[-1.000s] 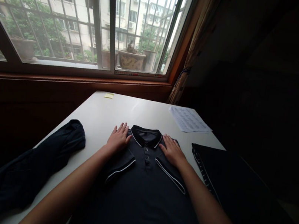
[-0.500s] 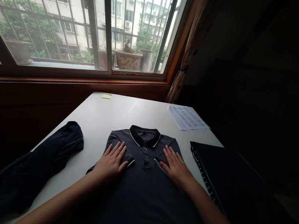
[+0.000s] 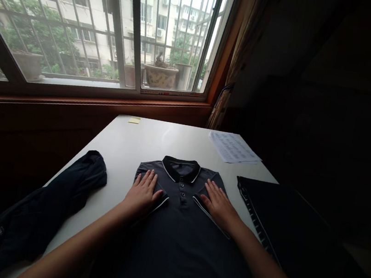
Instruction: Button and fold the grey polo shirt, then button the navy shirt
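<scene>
A dark polo shirt (image 3: pixel 176 244) with a black, white-edged collar (image 3: pixel 180 170) lies front side up before me, its collar toward the window. Both short sleeves are folded inward over the chest, their white-striped cuffs showing. My left hand (image 3: pixel 143 194) rests flat on the left sleeve, fingers stretched out. On the opposite side my right hand (image 3: pixel 220 204) presses flat on the right sleeve, also with fingers extended. Neither hand grips anything. The shirt's lower part fades into shadow at the bottom of the view.
A dark blue garment (image 3: pixel 42 210) lies crumpled along the left edge of the white table (image 3: pixel 157 139). Dark folded cloth (image 3: pixel 285 219) covers the right side. Printed sheets (image 3: pixel 233 147) and a yellow sticky note (image 3: pixel 134 120) lie at the far end, below a barred window (image 3: pixel 137 89).
My left hand has slid slightly up and outward on the sleeve, uncovering more of the cuff. The right hand has barely moved; more of the right cuff stripe shows. The view has shifted a little.
</scene>
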Motion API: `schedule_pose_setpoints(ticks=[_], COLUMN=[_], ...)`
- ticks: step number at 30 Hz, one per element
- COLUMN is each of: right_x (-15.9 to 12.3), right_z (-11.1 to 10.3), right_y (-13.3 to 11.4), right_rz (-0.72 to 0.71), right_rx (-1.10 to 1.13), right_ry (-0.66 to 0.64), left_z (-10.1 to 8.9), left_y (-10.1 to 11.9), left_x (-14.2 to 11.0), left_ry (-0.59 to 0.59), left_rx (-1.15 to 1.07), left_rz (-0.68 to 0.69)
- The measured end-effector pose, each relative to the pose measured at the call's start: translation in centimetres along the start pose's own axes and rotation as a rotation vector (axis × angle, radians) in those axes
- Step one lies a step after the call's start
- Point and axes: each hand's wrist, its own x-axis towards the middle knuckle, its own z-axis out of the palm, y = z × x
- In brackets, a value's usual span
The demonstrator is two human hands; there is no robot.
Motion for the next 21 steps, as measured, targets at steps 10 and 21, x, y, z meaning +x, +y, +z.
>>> schedule_pose_setpoints(ticks=[10, 21], right_x=[5.4, 6.8], right_z=[0.6, 0.4], right_y=[0.3, 0.7], right_rz=[0.018, -0.019], right_rx=[-0.092, -0.098], right_ry=[0.028, 0.011], left_z=[0.5, 0.8], left_y=[0.0, -1.3], left_x=[6.2, 6.6], left_ry=[0.089, 0.067], left_rx=[0.034, 0.022], left_rz=[0.001, 0.062])
